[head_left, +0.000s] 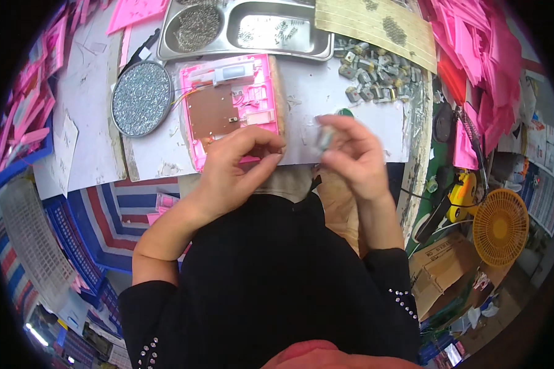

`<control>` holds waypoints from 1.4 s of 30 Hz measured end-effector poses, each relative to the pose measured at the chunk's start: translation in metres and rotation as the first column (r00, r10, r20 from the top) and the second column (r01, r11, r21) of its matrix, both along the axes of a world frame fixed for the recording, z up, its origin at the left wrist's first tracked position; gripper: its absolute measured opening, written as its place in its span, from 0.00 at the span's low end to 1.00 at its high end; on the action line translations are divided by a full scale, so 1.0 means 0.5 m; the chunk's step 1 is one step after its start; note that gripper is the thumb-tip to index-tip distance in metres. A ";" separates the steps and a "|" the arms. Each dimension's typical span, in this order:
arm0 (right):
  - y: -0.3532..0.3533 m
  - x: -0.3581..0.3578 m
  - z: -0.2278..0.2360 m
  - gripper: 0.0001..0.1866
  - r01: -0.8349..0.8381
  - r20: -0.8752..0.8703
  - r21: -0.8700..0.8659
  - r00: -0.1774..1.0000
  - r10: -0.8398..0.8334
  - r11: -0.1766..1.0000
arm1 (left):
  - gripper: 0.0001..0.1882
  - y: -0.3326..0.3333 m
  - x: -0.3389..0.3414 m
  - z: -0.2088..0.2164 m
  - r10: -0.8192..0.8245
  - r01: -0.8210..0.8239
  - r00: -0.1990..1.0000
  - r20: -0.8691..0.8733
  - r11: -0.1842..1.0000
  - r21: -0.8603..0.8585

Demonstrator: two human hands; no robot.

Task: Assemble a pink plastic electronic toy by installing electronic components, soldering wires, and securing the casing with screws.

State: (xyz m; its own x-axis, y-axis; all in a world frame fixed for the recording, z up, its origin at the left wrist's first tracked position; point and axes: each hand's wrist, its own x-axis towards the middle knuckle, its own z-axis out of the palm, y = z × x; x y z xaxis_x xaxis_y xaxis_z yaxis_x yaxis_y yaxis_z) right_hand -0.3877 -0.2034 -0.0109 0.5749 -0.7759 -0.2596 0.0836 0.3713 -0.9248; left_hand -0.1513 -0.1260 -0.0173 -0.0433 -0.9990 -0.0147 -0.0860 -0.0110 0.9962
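A pink plastic casing (pixel 198 154) lies on the table in front of me, with a brown board (pixel 210 114), a white cylindrical part (pixel 234 72) and thin wires inside. My left hand (pixel 237 163) is at its near right corner, thumb and forefinger pinched together; whatever is between them is too small to make out. To the right, apart from the casing, my right hand (pixel 357 154) holds a small greyish block (pixel 325 138) between thumb and fingers, blurred by motion. Beyond that hand lies a pile of small metal blocks (pixel 378 72) with yellowish parts.
A round dish of small screws (pixel 141 98) stands left of the casing. Behind is a steel compartment tray (pixel 246 55) with springs and small parts. Pink plastic pieces (pixel 480 55) heap at the right. A yellow basket (pixel 500 227) and a cardboard box (pixel 443 270) sit lower right.
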 end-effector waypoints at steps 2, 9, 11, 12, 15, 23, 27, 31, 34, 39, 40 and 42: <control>0.021 0.041 0.003 0.28 -0.081 0.108 0.151 0.992 0.064 0.985 | 0.14 0.007 -0.003 -0.011 0.010 -0.011 0.999 -0.035 1.000 -0.027; 0.010 0.072 -0.024 0.27 -0.144 0.160 0.177 0.980 0.116 0.974 | 0.16 0.010 -0.003 -0.014 0.048 -0.052 0.995 -0.091 0.997 -0.050; 0.005 0.068 -0.025 0.27 -0.167 0.129 0.118 0.980 0.152 0.979 | 0.16 0.009 -0.002 -0.016 0.047 -0.053 0.994 -0.099 0.997 -0.057; 0.007 0.070 -0.026 0.27 -0.146 0.105 0.105 0.985 0.135 0.984 | 0.16 0.009 -0.001 -0.017 0.051 -0.057 0.994 -0.098 0.996 -0.064; 0.020 0.077 -0.024 0.27 -0.091 -0.003 -0.048 0.996 0.091 0.995 | 0.16 0.012 -0.004 -0.020 0.073 -0.084 0.990 -0.120 0.992 -0.094; 0.004 0.085 0.000 0.23 -0.175 -0.276 -0.589 0.961 0.007 0.789 | 0.15 0.005 0.025 -0.021 0.137 0.025 0.951 0.277 0.859 -0.511; -0.009 0.101 0.011 0.17 -0.198 -0.227 -0.764 0.973 0.032 0.614 | 0.13 0.007 0.029 -0.020 0.099 -0.024 0.984 0.145 0.893 -0.449; -0.013 0.110 -0.009 0.18 -0.122 -0.120 -0.846 0.992 0.038 0.518 | 0.13 0.009 0.029 -0.023 0.122 -0.091 0.991 0.058 0.920 -0.380; -0.014 0.115 -0.007 0.19 -0.123 -0.117 -0.882 0.992 0.041 0.454 | 0.12 0.010 0.030 -0.026 0.131 -0.107 0.991 0.040 0.922 -0.373; -0.015 0.116 -0.013 0.20 -0.152 -0.144 -0.922 0.988 0.050 0.357 | 0.12 0.015 0.035 -0.028 0.174 -0.104 0.976 0.130 0.902 -0.420; -0.015 0.115 -0.015 0.20 -0.159 -0.150 -0.926 0.987 0.055 0.341 | 0.12 0.017 0.035 -0.029 0.186 -0.110 0.972 0.142 0.898 -0.427; -0.016 0.114 -0.018 0.20 -0.152 -0.142 -0.930 0.988 0.053 0.335 | 0.11 0.021 0.031 -0.027 0.242 -0.178 0.963 0.119 0.900 -0.397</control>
